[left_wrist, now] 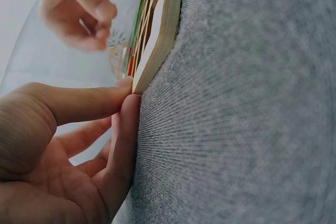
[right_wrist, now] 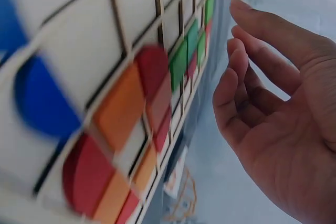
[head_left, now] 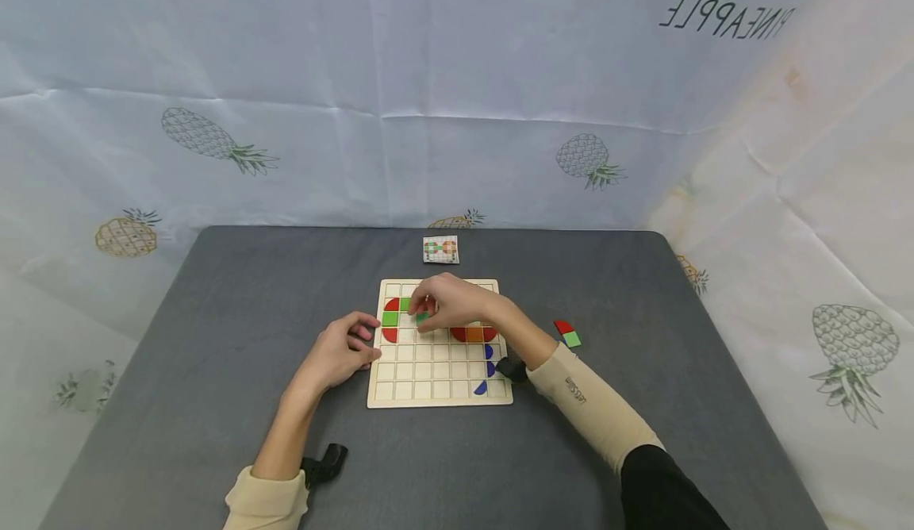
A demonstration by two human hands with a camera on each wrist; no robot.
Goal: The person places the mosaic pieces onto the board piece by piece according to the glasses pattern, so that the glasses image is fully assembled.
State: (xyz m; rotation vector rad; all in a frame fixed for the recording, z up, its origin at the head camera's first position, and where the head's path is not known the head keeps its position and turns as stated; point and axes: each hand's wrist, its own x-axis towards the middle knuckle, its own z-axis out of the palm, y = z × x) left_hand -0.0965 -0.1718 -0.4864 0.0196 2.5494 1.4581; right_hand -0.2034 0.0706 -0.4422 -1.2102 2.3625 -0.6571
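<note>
A wooden grid board (head_left: 439, 404) lies on the dark table. My left hand (head_left: 337, 353) pinches its left edge; in the left wrist view, the thumb and a finger meet at the board's corner (left_wrist: 157, 51). My right hand (head_left: 455, 301) hovers over the board's upper middle, near a green tile (head_left: 422, 317). In the right wrist view, its fingers (right_wrist: 226, 98) bend loosely, apart from the board, with nothing visible between them. Red rounded pieces (head_left: 389, 336) and a green square (head_left: 389, 319) fill cells at the left. An orange square (head_left: 474, 334) sits between red pieces at the right.
Blue rounded pieces (head_left: 481, 388) lie in cells along the board's right side. Loose tiles, including a red one (head_left: 563, 327) and a green one (head_left: 573, 339), rest right of the board, partly behind my forearm. A printed pattern card (head_left: 440, 250) lies beyond the board.
</note>
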